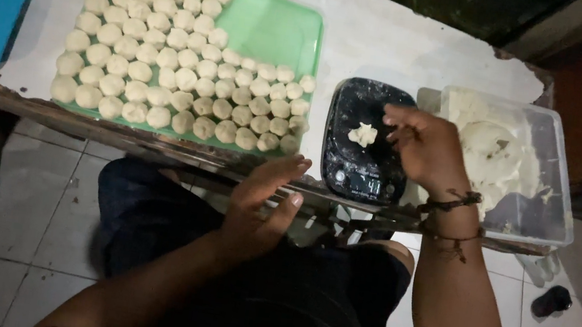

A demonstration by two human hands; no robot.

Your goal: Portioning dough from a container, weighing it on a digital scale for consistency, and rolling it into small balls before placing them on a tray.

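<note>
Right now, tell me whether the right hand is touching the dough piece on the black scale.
Apart. The head view shows a strip of black scale surface between the dough piece and the fingertips of the right hand.

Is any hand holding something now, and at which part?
Nothing is clearly held. The right hand hovers beside the dough piece on the black scale; the left hand is open, empty.

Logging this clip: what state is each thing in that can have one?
Green tray: mostly filled with dough balls.
Kitchen scale: display lit, small dough piece on it.
Plastic tub: uncovered, holding dough mass.
Left hand: open, empty.
Right hand: over the scale, fingers curled.
</note>
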